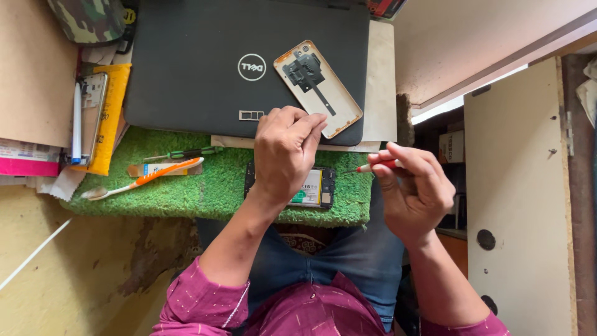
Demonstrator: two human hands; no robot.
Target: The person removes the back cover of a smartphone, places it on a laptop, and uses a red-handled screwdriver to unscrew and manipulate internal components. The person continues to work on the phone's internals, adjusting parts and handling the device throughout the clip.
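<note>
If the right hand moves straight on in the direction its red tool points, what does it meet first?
The right hand holds a red-handled tool pointing left. Straight on, it would probably first meet the opened phone on the green mat, near the left hand; depth is uncertain.

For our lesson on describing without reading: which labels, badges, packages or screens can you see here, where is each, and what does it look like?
Round badge: middle of the closed black laptop lid, silver ring.
Battery label: inside the opened phone on the green mat under the left hand, white, green and yellow.
Small carton: shelf behind the right hand, pale box.
No lit screen shows.
</note>
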